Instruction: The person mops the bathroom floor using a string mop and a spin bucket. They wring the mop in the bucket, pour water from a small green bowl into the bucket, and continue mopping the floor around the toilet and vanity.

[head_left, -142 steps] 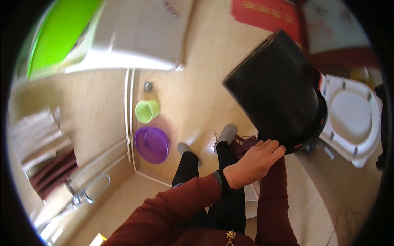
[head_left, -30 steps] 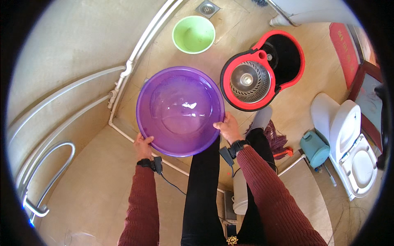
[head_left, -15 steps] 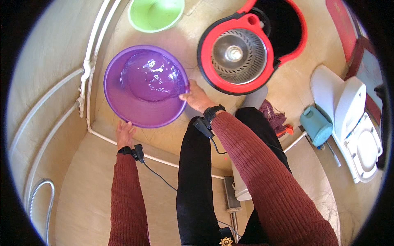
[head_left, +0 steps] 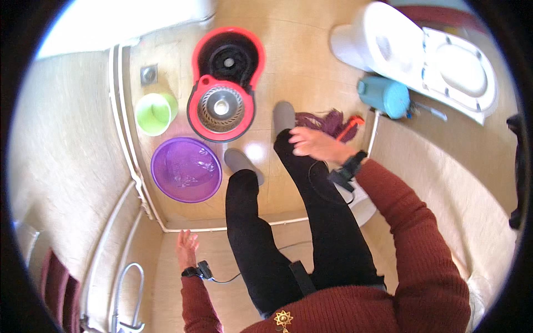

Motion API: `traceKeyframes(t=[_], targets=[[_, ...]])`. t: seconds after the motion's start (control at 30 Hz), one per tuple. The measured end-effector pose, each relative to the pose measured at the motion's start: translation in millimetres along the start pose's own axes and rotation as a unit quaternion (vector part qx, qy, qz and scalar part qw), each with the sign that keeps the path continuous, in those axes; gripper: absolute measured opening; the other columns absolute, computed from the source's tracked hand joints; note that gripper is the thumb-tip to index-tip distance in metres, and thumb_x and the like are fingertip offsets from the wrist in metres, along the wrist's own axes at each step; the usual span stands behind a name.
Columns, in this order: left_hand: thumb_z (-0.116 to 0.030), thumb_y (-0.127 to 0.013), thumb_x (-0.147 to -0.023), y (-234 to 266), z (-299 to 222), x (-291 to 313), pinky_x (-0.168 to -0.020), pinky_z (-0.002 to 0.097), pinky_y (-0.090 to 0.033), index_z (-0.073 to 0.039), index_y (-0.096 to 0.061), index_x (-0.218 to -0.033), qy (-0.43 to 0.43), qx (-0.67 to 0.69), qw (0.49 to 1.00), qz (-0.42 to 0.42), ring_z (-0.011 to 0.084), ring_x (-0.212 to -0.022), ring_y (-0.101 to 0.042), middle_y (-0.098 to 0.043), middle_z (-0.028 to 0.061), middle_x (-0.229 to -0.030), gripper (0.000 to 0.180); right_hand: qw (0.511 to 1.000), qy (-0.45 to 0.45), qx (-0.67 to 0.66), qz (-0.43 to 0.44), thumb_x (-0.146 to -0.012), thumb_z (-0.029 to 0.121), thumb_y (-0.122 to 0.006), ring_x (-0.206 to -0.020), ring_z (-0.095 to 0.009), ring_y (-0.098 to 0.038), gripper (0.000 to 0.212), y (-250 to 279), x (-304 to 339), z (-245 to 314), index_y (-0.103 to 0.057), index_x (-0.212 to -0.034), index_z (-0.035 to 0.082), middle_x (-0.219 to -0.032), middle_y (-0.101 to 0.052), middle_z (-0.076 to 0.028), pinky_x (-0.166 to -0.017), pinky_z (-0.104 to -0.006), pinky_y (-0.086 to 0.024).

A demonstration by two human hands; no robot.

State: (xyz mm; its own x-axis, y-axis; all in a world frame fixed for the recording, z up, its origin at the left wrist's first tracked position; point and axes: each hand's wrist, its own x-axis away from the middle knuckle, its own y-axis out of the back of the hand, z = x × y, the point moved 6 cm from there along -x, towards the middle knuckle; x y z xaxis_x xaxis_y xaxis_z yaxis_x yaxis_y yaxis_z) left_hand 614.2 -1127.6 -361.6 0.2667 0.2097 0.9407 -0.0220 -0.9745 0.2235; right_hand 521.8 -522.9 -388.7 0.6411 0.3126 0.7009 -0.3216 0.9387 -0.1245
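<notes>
A purple basin (head_left: 160, 191) with water in it stands on the floor at left. My left hand (head_left: 187, 248) hangs below it, apart from it, with the fingers spread and nothing held. Over my right thigh is my right hand (head_left: 319, 145), a little blurred, its fingers loosely apart and bare of any object. Just beyond that hand lie a dark purple mop head (head_left: 330, 123) and an orange-red handled piece (head_left: 351, 127). The red and black spin mop bucket (head_left: 250, 119) has a metal basket (head_left: 214, 119) in its near part.
Behind the basin is a light green bucket (head_left: 150, 114), beside a floor drain (head_left: 149, 75). A white toilet (head_left: 388, 44) and a blue bin (head_left: 386, 98) occupy the far right. White pipes (head_left: 125, 127) run along the left wall. My grey slippers (head_left: 284, 117) are on the floor.
My right hand has let go of the purple basin's rim and moved right. The left hand is now farther from the basin. The view has shifted, showing more of the floor.
</notes>
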Motion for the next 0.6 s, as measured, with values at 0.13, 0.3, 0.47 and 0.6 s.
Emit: traceKeyframes(t=[0.13,0.3,0.47,0.6], targets=[[-0.013,-0.069,-0.091,-20,-54,57,-0.100,0.0454,-0.049,0.001,-0.026,-0.157,-0.026,-0.048,0.997,0.060,0.0286,-0.121,-0.061,-0.046,0.0157,-0.152,0.080,0.975,-0.104,-0.044,-0.191,-0.097,0.016,-0.063,-0.124,-0.023,-0.057,0.061,66,190,-54,-0.036,-0.147,-0.005,-0.139,-0.058,-0.018,-0.106,-0.0354,-0.046],[-0.007,-0.065,-0.093,-65,-125,91,-0.102,0.0454,-0.049,0.002,-0.025,-0.156,-0.096,-0.151,0.973,0.144,0.0288,-0.120,-0.061,-0.043,0.0173,-0.153,0.076,0.844,-0.218,-0.014,-0.489,-0.092,0.027,-0.065,-0.120,-0.031,-0.061,0.060,10,438,-166,-0.048,-0.139,-0.006,-0.133,-0.060,-0.023,-0.104,-0.0394,-0.046],[-0.007,-0.066,-0.090,-94,-163,107,-0.106,0.0489,-0.045,0.002,-0.024,-0.157,-0.132,-0.248,0.943,0.179,0.0310,-0.123,-0.059,-0.044,0.0192,-0.152,0.079,0.649,-0.368,-0.078,-0.661,-0.089,0.026,-0.067,-0.114,-0.029,-0.063,0.057,-140,588,-242,-0.052,-0.135,-0.004,-0.120,-0.067,-0.021,-0.098,-0.0401,-0.048],[-0.007,-0.063,-0.091,-102,-170,106,-0.103,0.0481,-0.047,-0.002,-0.027,-0.156,-0.111,-0.339,0.918,0.176,0.0321,-0.118,-0.062,-0.047,0.0196,-0.148,0.074,0.557,-0.328,-0.210,-0.733,-0.087,0.025,-0.070,-0.105,-0.028,-0.065,0.058,-249,612,-252,-0.052,-0.134,-0.005,-0.105,-0.068,-0.018,-0.092,-0.0424,-0.050]])
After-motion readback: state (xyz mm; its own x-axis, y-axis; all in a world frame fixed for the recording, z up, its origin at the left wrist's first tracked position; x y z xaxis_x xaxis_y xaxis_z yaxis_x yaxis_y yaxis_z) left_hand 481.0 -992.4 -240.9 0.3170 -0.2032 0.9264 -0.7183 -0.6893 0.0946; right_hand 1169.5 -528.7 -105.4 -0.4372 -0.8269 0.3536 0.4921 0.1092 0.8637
